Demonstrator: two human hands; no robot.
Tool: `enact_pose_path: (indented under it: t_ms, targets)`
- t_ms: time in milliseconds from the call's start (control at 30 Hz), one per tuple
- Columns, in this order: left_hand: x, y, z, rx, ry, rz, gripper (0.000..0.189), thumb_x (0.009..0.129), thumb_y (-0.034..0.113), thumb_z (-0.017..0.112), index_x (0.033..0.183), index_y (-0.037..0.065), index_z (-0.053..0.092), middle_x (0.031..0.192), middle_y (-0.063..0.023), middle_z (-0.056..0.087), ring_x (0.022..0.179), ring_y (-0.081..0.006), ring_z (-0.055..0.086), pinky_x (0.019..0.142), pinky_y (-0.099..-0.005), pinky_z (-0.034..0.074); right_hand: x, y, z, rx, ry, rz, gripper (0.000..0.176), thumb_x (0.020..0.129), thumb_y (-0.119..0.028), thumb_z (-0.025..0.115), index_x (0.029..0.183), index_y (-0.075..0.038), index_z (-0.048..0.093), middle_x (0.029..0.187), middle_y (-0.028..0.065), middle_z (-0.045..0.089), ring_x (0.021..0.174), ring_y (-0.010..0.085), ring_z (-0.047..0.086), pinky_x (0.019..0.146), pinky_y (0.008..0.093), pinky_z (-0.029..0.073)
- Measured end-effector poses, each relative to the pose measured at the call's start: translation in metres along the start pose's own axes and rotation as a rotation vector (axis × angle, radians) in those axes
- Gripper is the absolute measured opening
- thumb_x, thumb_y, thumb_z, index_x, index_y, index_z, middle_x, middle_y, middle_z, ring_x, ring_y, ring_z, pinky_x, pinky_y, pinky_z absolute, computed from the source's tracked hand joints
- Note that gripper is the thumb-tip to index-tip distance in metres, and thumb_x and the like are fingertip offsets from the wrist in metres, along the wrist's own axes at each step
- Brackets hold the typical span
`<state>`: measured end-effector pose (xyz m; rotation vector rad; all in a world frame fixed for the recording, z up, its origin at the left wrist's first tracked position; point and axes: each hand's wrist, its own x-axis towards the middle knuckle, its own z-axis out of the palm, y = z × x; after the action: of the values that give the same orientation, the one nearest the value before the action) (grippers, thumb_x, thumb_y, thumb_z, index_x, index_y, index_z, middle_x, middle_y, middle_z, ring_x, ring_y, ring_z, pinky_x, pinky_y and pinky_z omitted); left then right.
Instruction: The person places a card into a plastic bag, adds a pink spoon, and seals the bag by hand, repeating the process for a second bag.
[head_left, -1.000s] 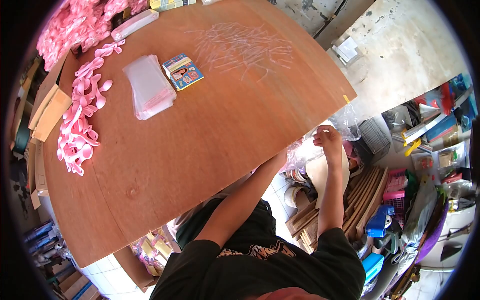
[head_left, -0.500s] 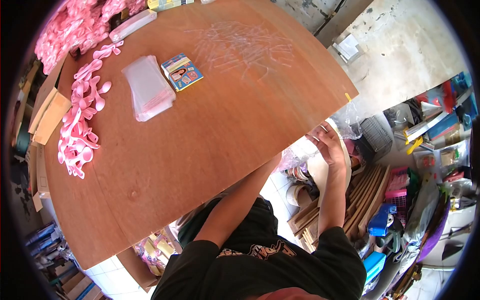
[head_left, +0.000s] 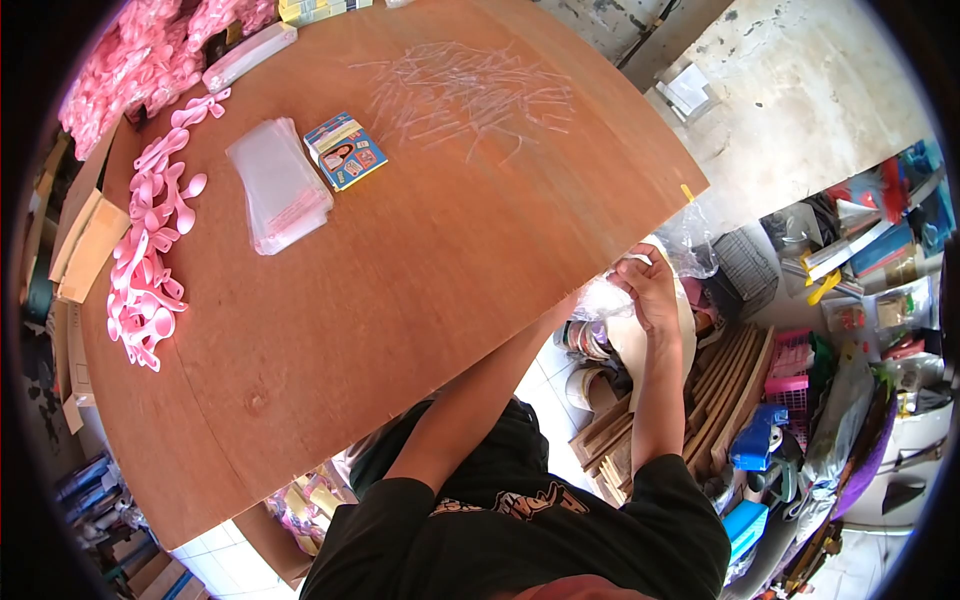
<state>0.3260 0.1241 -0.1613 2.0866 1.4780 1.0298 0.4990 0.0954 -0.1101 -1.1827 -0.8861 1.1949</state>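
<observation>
My shirt: It is black, with a pale and orange picture on the front.
My left hand: My left arm goes up to the table edge, and the hand is hidden there. I cannot tell how open it is or what it has.
My right hand: My right hand is up by the table edge, near the right corner. My fingers are bent, and the thumb and first finger are close together. I cannot tell if they pinch anything.
Clear plastic: The crinkly clear plastic is just beside my right hand, on its left, past the table edge.
Box: A brown box with small packs in it sits low by the near edge of the table.
Wood: Long wooden sticks lie in a pile to the right of my right arm.
Table: The big brown table is in front of me.
Spoons: Lots of pink spoons lie in a long messy row on its left side.
Bags: A stack of flat clear bags lies right of the spoons.
Cards: Blue cards lie just beside the bags, on their right.
Strips: Thin see-through strips lie all mixed up farther right.
Pink heap: A big heap of shiny pink packs is at the far left.
</observation>
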Motion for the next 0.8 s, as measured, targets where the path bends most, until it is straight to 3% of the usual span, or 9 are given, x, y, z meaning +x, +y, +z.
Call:
enact_pose_path:
  t_ms: [167, 233, 333, 433, 467, 533, 567, 600, 800]
  targets:
    - [-0.002, -0.008, 0.016, 0.102, 0.153, 0.118, 0.054, 0.092, 0.038, 0.054, 0.131, 0.002, 0.044, 0.131, -0.0166, 0.049, 0.118, -0.0308, 0.047, 0.102, -0.0390, 0.036, -0.002, -0.002, 0.011, -0.197, 0.099, -0.073, 0.024, 0.082, -0.003, 0.068, 0.100, -0.001, 0.052, 0.079, 0.0136, 0.068, 0.067, 0.0164, 0.066, 0.064, 0.0272, 0.057]
    - [0.004, -0.005, 0.025, -0.588, 0.170, -0.006, 0.053, 0.089, 0.020, 0.059, 0.133, -0.002, 0.039, 0.136, -0.0230, 0.042, 0.124, -0.0368, 0.040, 0.103, -0.0413, 0.034, -0.008, -0.009, 0.020, -0.776, 0.318, -0.060, 0.016, 0.082, -0.004, 0.068, 0.089, 0.000, 0.055, 0.076, 0.0117, 0.067, 0.065, 0.0181, 0.066, 0.062, 0.0281, 0.055]
    - [0.001, -0.008, 0.021, -0.380, 0.198, 0.087, 0.053, 0.091, 0.019, 0.057, 0.134, -0.002, 0.035, 0.137, -0.0191, 0.041, 0.123, -0.0324, 0.040, 0.104, -0.0390, 0.033, -0.027, -0.016, 0.038, -1.180, 0.517, -0.254, 0.017, 0.083, -0.008, 0.068, 0.091, 0.004, 0.058, 0.083, 0.0151, 0.067, 0.071, 0.0223, 0.067, 0.064, 0.0311, 0.054]
    - [-0.005, -0.010, 0.014, -0.064, 0.234, 0.217, 0.053, 0.094, 0.018, 0.054, 0.137, -0.001, 0.030, 0.138, -0.0133, 0.039, 0.123, -0.0259, 0.040, 0.105, -0.0355, 0.032, -0.047, -0.010, 0.062, -0.936, 0.552, -0.541, 0.028, 0.088, -0.011, 0.063, 0.107, 0.009, 0.059, 0.101, 0.0188, 0.065, 0.090, 0.0230, 0.065, 0.077, 0.0312, 0.053]
    - [-0.009, -0.015, 0.036, -0.062, 0.234, 0.216, 0.053, 0.094, 0.018, 0.054, 0.137, -0.001, 0.030, 0.138, -0.0133, 0.039, 0.123, -0.0259, 0.040, 0.105, -0.0355, 0.032, -0.055, -0.006, 0.070, -0.839, 0.484, -0.508, 0.039, 0.090, -0.015, 0.060, 0.121, 0.008, 0.054, 0.116, 0.0264, 0.059, 0.108, 0.0328, 0.059, 0.089, 0.0353, 0.048]
    - [-0.008, -0.039, 0.091, -0.957, 0.067, 0.015, 0.046, 0.096, 0.023, 0.049, 0.134, 0.001, 0.035, 0.132, -0.0103, 0.045, 0.119, -0.0203, 0.044, 0.102, -0.0329, 0.037, -0.059, 0.004, 0.077, -0.844, 0.286, -0.356, 0.055, 0.096, -0.025, 0.049, 0.136, 0.010, 0.034, 0.140, 0.0287, 0.036, 0.133, 0.0358, 0.033, 0.109, 0.0362, 0.026]
    - [-0.010, -0.040, 0.088, -1.035, 0.056, -0.045, 0.046, 0.096, 0.023, 0.049, 0.134, 0.001, 0.035, 0.132, -0.0102, 0.045, 0.119, -0.0202, 0.044, 0.102, -0.0329, 0.037, -0.059, 0.013, 0.081, -0.791, 0.207, -0.300, 0.061, 0.098, -0.028, 0.046, 0.140, 0.010, 0.025, 0.146, 0.0286, 0.026, 0.139, 0.0352, 0.024, 0.112, 0.0361, 0.019]
    - [-0.011, -0.038, 0.079, -0.961, 0.054, -0.038, 0.046, 0.096, 0.023, 0.049, 0.134, 0.001, 0.035, 0.132, -0.0102, 0.046, 0.119, -0.0201, 0.044, 0.102, -0.0328, 0.037, -0.059, 0.016, 0.088, -0.793, 0.155, -0.281, 0.067, 0.099, -0.031, 0.041, 0.143, 0.009, 0.013, 0.151, 0.0265, 0.012, 0.142, 0.0326, 0.011, 0.114, 0.0349, 0.011]
    - [-0.015, -0.030, 0.053, -1.085, -0.016, -0.089, 0.045, 0.097, 0.023, 0.048, 0.134, 0.001, 0.036, 0.132, -0.0099, 0.046, 0.119, -0.0197, 0.044, 0.101, -0.0325, 0.037, -0.040, 0.037, 0.082, -0.411, 0.296, -0.269, 0.070, 0.100, -0.044, 0.030, 0.147, 0.003, 0.008, 0.154, 0.0172, 0.012, 0.142, 0.0262, 0.014, 0.115, 0.0353, 0.012]
